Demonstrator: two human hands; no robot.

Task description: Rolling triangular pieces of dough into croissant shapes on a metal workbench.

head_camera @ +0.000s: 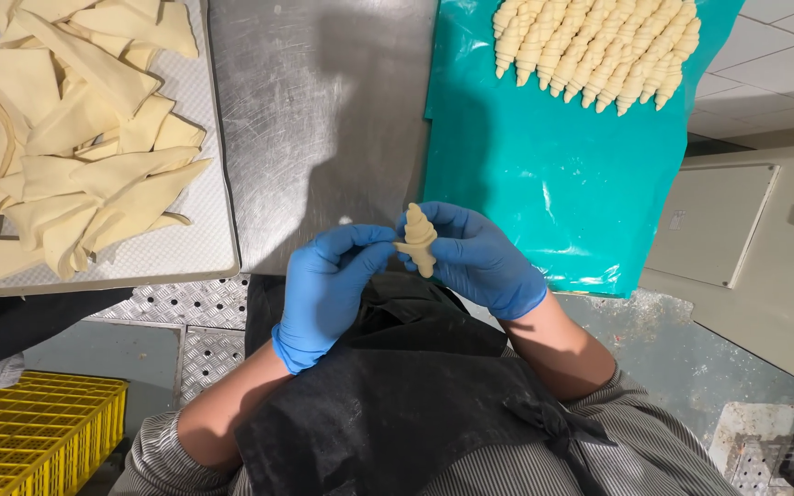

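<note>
From the head camera, looking down: two hands in blue gloves meet just past the near edge of the steel bench [323,110]; between them is one small rolled dough piece [418,239], pale and shaped like a little horn, standing up with its thin tip on top; it is in the air, not lying on anything.

The left hand [328,289] is curled; its fingertips pinch the left side of the rolled dough piece, low down; the right hand [480,257] wraps its fingers behind and beside the roll and holds it too; so both hands are closed on the same roll.

At the left end of the bench lies a white tray [204,239]; it is piled with flat dough triangles [75,138] that lie over each other; the pile is well apart from the hands.

At the right end lies a green plastic sheet [562,184]; its near edge hangs close to the right hand; at the far edge of the sheet is a neat row of finished dough rolls [599,50], packed side by side and touching.

The person wears a dark apron [388,404] over a striped shirt [599,459]; a yellow crate [34,432] sits on the floor at the near left corner of the view.
</note>
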